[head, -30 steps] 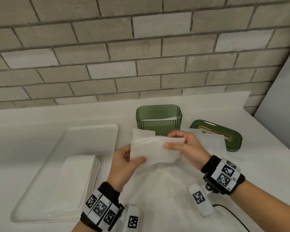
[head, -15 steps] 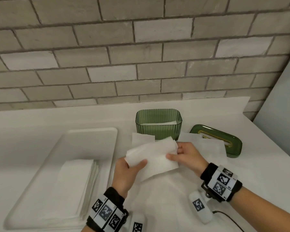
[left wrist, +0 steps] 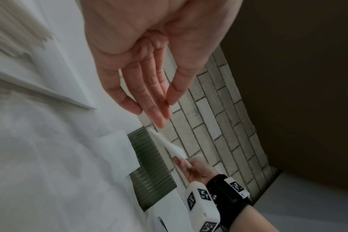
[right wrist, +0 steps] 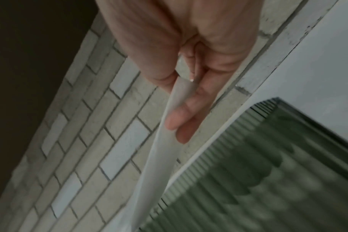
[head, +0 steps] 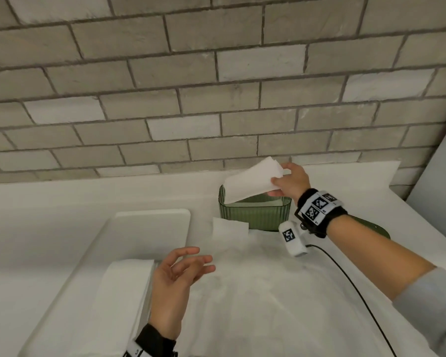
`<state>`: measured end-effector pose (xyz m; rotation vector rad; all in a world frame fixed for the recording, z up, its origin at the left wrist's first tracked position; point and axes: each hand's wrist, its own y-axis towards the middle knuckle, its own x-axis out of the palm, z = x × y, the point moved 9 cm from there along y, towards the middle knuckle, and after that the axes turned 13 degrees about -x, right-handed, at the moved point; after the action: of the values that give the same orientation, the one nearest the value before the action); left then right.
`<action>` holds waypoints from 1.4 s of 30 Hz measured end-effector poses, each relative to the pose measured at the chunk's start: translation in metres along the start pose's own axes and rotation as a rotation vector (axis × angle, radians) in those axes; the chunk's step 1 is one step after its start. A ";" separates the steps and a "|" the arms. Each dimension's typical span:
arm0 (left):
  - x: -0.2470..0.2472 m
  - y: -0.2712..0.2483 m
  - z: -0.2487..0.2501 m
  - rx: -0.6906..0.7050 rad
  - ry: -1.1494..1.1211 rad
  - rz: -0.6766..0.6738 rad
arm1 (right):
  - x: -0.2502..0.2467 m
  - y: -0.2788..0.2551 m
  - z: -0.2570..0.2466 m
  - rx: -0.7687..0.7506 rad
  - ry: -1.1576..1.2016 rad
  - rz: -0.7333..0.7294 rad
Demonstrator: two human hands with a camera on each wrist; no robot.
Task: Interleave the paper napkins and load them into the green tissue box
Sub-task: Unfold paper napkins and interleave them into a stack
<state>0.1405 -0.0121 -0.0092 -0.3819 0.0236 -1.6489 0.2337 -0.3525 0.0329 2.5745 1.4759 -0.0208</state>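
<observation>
Pinching a folded white paper napkin (head: 252,181) between thumb and fingers, the right hand (head: 290,182) holds it over the open ribbed green tissue box (head: 255,215), which contains white napkins. The left hand (head: 177,282) hovers empty, fingers spread, beside a white tray (head: 150,228) holding stacked napkins (head: 124,295). No legible writing.

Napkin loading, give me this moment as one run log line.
right hand: pinches folded napkin above green tissue box | left hand: holds nothing, beside napkin stack on tray | lid: off
</observation>
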 end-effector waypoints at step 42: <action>0.031 -0.024 -0.021 0.152 0.593 -0.187 | 0.007 -0.172 -0.022 -0.520 -1.027 -0.823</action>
<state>0.1097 -0.0438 -0.0158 0.2368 0.3124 -1.8841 0.0881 -0.2577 0.0288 1.0752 1.6033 -0.7903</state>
